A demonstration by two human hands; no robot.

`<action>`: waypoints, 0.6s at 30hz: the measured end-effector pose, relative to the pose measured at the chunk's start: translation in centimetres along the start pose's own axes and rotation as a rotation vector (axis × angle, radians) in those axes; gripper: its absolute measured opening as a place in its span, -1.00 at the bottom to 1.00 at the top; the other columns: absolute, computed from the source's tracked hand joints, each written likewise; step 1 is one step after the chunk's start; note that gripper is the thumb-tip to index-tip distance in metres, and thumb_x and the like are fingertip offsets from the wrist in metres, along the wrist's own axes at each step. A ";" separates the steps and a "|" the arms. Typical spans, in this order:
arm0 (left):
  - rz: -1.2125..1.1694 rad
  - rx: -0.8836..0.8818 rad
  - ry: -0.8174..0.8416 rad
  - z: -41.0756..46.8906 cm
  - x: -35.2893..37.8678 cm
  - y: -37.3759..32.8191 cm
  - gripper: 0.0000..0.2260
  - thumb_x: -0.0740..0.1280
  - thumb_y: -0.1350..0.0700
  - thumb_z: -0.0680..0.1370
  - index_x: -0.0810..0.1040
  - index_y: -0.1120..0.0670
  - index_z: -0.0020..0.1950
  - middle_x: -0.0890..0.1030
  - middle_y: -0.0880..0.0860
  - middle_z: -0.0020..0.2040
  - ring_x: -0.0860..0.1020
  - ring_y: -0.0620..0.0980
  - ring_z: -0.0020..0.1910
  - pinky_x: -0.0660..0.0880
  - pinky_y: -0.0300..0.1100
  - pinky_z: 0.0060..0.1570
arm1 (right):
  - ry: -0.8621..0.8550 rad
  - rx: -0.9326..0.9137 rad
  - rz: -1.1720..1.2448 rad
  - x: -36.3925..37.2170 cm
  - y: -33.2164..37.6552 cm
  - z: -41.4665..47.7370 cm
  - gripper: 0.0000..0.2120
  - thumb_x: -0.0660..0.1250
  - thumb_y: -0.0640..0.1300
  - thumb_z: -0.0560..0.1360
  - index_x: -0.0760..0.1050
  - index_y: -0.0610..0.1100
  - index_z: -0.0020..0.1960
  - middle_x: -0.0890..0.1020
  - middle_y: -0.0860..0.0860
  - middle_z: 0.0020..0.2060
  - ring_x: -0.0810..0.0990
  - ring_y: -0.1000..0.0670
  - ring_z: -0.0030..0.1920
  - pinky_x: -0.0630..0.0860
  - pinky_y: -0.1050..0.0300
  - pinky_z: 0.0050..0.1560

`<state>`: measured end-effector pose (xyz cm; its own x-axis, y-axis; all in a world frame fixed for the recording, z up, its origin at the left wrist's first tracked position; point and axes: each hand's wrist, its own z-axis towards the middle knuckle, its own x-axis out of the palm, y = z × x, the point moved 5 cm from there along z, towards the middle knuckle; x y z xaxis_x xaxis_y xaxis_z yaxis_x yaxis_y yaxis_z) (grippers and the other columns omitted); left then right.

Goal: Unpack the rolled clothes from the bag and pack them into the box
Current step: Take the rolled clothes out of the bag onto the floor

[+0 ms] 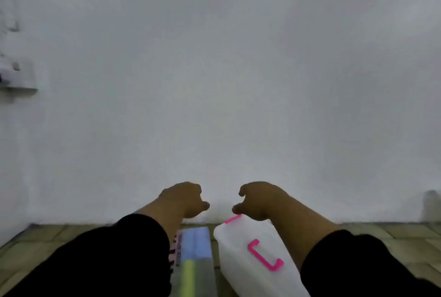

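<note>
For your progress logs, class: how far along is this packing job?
Done: nothing shows as packed. The white box lies closed on the floor beside the bag. In hand: nothing; left hand and right hand hang empty above them. Left: everything.

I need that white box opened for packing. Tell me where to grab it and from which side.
Take the white box by the pink handle on its upper face, coming from above with the right hand, which is nearest. The handle stands proud of the smooth lid, likely the surest hold. A pink clip shows at the far edge; others are hidden.
</note>
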<state>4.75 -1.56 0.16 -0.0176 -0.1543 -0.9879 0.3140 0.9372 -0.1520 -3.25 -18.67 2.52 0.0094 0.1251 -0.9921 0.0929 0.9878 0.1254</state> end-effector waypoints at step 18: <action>0.138 -0.229 0.683 -2.4 16.9 1.6 -0.06 0.38 -0.19 0.43 -0.26 -0.12 0.53 -0.13 0.23 0.55 -0.03 0.34 0.50 0.07 0.27 0.44 | -0.131 -0.218 0.035 13.2 -5.3 6.7 -0.37 0.16 -0.38 0.35 0.32 0.08 0.33 0.49 0.04 0.26 0.41 -0.02 0.29 0.14 0.00 0.45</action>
<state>2.65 -1.93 -16.89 -0.6038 0.1294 -0.7866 0.1514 0.9874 0.0462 3.05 -22.87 -11.23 0.1394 0.1608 -0.9771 -0.1267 0.9815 0.1434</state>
